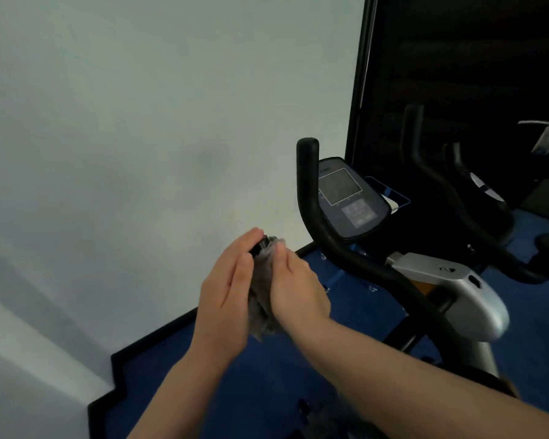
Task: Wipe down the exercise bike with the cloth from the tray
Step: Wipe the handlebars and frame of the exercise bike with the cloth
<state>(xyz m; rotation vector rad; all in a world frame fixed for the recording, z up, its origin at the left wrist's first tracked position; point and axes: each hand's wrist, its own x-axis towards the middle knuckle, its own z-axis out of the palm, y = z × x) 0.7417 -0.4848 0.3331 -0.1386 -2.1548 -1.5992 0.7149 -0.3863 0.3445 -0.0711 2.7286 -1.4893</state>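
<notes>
The cloth is already out of the tray, which is not in view. It is wrapped round the handlebar end left of the console, pressed between both hands. The left hand lies flat-fingered against one side and the right hand curls over the other. Judging from this, wiping is under way at one grip. The other handlebar, the console and the silver frame right of it probably remain.

Cloth sandwiched between left hand and right hand, wrapped on handlebar end. Console right of and behind the grip; wall left; floor beneath.
</notes>
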